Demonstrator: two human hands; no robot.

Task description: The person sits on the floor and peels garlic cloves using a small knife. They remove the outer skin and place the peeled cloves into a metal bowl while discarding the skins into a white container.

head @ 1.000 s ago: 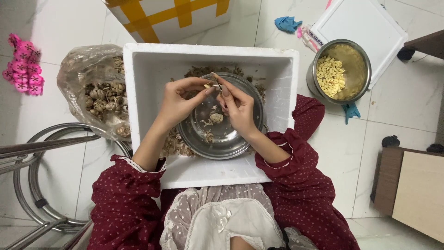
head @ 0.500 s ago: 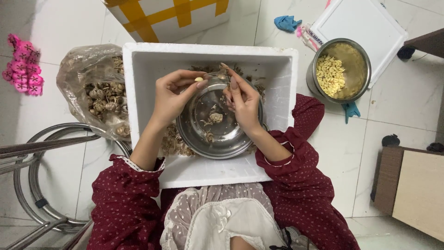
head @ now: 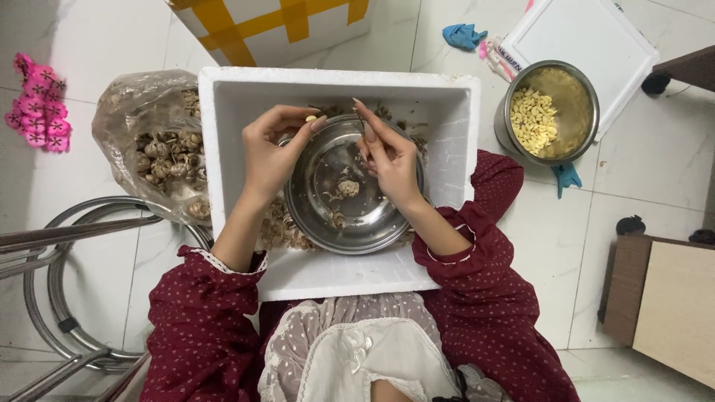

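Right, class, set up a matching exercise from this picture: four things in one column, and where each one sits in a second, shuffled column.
Things:
1. steel bowl
2. clear plastic bag
3. steel pot of peeled cloves
4. pink flower piece

Places:
A. on the white lid, upper right
B. inside the white foam box
C. on the floor, far left
D. against the box's left wall

Pairs: 1-B, 2-D, 3-A, 4-C
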